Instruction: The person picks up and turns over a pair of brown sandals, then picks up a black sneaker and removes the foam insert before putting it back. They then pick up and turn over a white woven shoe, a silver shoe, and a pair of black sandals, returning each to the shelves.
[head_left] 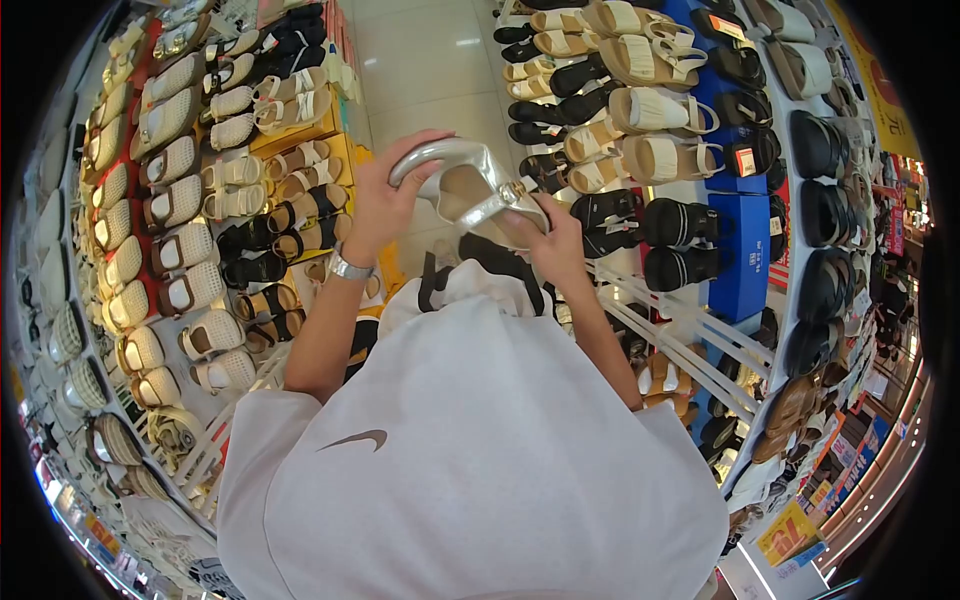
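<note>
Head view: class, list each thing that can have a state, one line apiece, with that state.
Silver shoe: held up, empty.
Its strap: lies across the opening; fastening unclear.
Left hand: gripping the shoe.
Right hand: gripping the shoe's other end.
Watch: worn on the left wrist.
Blue box: looks closed.
Black sandals: displayed side by side.

Left: shoes [181, 155] stood in rows. Right: sandals [655, 158] lay in rows, a box [738, 250] just beside them. Between both sides: floor [425, 65] lay.
</note>
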